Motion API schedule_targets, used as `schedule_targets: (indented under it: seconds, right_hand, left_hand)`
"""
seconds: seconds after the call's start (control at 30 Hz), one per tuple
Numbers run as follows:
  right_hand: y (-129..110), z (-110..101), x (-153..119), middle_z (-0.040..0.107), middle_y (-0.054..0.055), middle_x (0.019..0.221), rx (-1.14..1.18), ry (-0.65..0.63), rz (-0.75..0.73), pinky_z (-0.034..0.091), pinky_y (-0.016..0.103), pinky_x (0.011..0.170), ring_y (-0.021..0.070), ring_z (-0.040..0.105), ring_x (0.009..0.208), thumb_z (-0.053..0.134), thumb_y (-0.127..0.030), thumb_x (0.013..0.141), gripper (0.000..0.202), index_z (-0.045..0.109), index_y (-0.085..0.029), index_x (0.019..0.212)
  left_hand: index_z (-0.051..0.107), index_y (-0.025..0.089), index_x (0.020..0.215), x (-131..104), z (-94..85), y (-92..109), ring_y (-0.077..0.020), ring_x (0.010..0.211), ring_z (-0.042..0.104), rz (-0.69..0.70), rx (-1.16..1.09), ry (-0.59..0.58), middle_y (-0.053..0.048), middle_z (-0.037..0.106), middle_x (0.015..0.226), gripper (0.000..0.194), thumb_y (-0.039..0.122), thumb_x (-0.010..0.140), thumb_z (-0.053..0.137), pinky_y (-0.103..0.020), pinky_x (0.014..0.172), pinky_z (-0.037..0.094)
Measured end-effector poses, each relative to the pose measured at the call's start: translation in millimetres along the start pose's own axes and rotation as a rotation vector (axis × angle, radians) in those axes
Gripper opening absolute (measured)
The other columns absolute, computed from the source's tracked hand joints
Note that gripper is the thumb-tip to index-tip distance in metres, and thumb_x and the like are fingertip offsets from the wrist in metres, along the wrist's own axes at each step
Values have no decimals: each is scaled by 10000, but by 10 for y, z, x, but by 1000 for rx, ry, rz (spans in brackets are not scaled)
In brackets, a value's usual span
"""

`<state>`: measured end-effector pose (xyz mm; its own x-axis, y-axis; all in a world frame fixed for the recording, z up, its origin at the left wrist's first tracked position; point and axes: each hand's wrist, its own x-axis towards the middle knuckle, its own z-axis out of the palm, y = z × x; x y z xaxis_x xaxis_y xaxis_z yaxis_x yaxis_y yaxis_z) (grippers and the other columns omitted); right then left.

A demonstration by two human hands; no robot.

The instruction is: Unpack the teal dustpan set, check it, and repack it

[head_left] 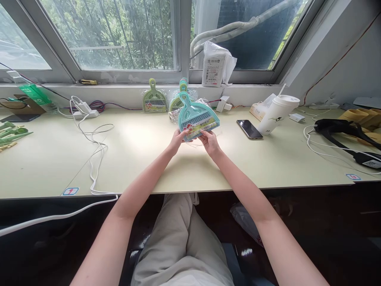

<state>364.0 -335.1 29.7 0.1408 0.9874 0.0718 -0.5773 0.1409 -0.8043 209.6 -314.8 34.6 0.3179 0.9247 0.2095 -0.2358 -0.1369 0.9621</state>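
Observation:
Both hands hold up a teal mini dustpan set [196,117] in clear wrapping, just above the middle of the pale desk [143,159]. My left hand [177,140] grips its lower left edge. My right hand [210,141] grips the lower right edge by the printed label. The handle points away from me. Behind it, against the wall, lean a green dustpan set [154,99] and another wrapped set [177,99], partly hidden by the teal one.
A phone [249,129] and a white lidded cup [278,114] lie right of my hands. A white charger cable [95,147] trails over the left side. A wrapped parcel [216,65] rests on the windowsill. Black straps [339,131] and yellow items occupy the far right.

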Motion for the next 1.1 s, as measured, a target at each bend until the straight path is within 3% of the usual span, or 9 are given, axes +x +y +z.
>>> schedule_targets:
  seconds: [0.77,1.1]
  right_hand:
    - [19,-15,7,765,14,939,-4,5,-16,561,344,1014,179,715,1015,667,-149,781,186,648,-210,955]
    - [13,-18,3,762,10,926,-10,0,-4,567,352,999,173,722,959,656,-144,772,137,648,-211,891]
  left_hand:
    - [538,150,1170,6,1,-4,-216,771,728,1,45,-1,-107,719,1024,486,435,789,638,-356,743,575]
    - [550,132,1162,6,16,1,-213,757,725,-3,17,25,-116,725,1054,465,375,774,627,-326,699,583]
